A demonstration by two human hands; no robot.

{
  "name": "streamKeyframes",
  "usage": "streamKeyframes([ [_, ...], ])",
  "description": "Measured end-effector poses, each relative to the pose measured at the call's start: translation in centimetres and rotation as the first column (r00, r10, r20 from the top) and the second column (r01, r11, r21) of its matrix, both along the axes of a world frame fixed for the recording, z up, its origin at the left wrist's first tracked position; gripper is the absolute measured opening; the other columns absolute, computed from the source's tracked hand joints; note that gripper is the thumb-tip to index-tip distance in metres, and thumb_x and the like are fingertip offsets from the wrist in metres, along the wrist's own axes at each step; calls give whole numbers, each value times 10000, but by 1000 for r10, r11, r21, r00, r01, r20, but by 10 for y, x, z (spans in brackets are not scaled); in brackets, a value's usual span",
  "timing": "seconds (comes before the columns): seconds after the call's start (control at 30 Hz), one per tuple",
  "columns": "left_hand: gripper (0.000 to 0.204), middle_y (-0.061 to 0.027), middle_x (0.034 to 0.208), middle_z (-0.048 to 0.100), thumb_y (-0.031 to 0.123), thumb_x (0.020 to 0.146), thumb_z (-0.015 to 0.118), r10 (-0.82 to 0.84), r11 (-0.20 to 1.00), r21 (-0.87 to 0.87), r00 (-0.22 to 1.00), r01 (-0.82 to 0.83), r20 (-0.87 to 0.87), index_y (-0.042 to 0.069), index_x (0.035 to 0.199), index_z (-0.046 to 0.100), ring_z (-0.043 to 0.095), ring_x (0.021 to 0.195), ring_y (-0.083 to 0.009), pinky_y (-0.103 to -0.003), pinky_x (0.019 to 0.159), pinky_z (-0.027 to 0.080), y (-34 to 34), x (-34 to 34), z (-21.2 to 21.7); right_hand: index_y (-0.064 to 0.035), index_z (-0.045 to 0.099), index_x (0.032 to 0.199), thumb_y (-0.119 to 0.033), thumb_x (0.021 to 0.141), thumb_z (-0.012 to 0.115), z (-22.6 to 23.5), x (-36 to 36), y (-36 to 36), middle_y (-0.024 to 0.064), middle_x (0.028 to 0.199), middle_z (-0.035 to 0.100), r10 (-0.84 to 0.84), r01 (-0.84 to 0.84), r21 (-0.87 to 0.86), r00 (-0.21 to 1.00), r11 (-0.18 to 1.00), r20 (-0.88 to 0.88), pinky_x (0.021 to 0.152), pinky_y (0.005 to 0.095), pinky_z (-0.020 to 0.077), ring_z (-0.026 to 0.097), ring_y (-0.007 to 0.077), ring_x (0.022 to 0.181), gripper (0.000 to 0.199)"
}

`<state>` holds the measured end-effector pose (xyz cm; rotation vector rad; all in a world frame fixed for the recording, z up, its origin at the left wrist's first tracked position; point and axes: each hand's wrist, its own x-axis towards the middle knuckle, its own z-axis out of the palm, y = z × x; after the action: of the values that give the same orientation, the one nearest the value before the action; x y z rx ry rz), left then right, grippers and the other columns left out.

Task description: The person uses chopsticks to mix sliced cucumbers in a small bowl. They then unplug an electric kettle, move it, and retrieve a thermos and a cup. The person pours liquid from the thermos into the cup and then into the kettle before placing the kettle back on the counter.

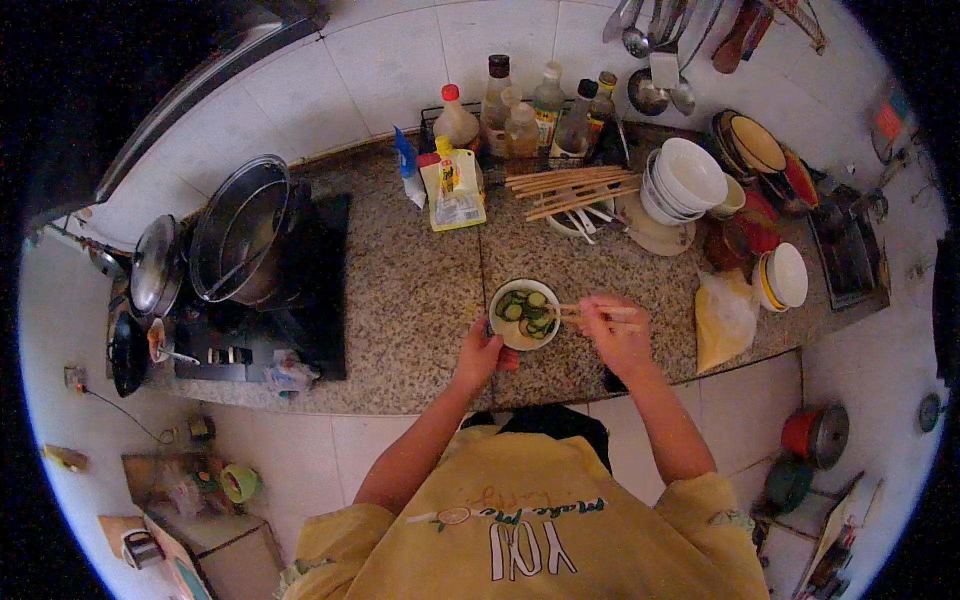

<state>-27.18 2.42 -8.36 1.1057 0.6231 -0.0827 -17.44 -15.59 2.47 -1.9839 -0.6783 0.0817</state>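
Observation:
In front of me, near the counter's front edge, is a white bowl (524, 343) with green cucumber slices (527, 311) in it. My left hand (485, 352) grips the bowl's left and lower side, thumb at the rim. A pair of wooden chopsticks (570, 312) is pinched in my right hand (617, 337), on the bowl's right. Their tips reach over the rim to the slices; whether they pinch one is too small to tell.
Behind the bowl, more chopsticks (570, 184) lie across spoons, beside stacked white bowls (692, 175). Sauce bottles (522, 130) stand by the wall with a yellow pouch (457, 205) before them. A large pot (240, 232) is on the black stove (325, 290) at left. A yellow-filled bag (722, 318) sits right.

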Motion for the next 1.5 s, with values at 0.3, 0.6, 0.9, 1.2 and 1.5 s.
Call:
streamKeyframes([
  [0.3, 520, -154, 770, 550, 60, 844, 386, -24, 1000, 1, 1000, 24, 10, 31, 1290, 121, 587, 590, -215, -341, 532, 531, 2, 0, -5, -19, 611, 767, -145, 779, 572, -11, 8, 5, 82, 729, 611, 151, -151, 116, 988, 982, 6, 560, 269, 464, 588, 178, 654, 132],
  [0.6, 516, -155, 781, 553, 70, 850, 392, 2, 1000, -1, 999, -2, 42, 20, 1286, 120, 583, 566, -211, -332, 509, 525, -1, 0, 6, 29, 596, 745, -90, 779, 572, 14, 13, -3, 88, 669, 601, 52, -56, -14, 977, 998, -207, 501, 255, 438, 551, 138, 557, 126],
  [0.9, 512, -168, 760, 551, 47, 846, 360, 18, 1000, -5, 999, -18, 30, 11, 1292, 112, 582, 559, -220, -342, 503, 522, -1, 0, 3, 3, 599, 799, -107, 785, 568, 6, 6, 0, 83, 678, 588, 241, -241, -25, 970, 970, -16, 529, 264, 440, 554, 140, 600, 115],
  [1.2, 505, -166, 758, 552, 57, 845, 368, 20, 1000, -17, 999, -19, 42, 25, 1286, 125, 581, 553, -216, -340, 505, 522, -2, 0, -4, 19, 603, 758, -129, 796, 552, -8, 4, 0, 82, 658, 582, 257, -260, 14, 960, 965, 110, 489, 250, 426, 547, 124, 568, 161],
  [1.5, 503, -166, 763, 551, 71, 848, 371, 2, 1000, 0, 998, -2, 60, 33, 1288, 131, 581, 562, -215, -346, 521, 526, -2, 0, -5, -8, 614, 728, -124, 782, 531, 1, 12, 4, 100, 649, 603, -3, -5, -35, 975, 999, -221, 512, 266, 472, 576, 191, 529, 152],
])
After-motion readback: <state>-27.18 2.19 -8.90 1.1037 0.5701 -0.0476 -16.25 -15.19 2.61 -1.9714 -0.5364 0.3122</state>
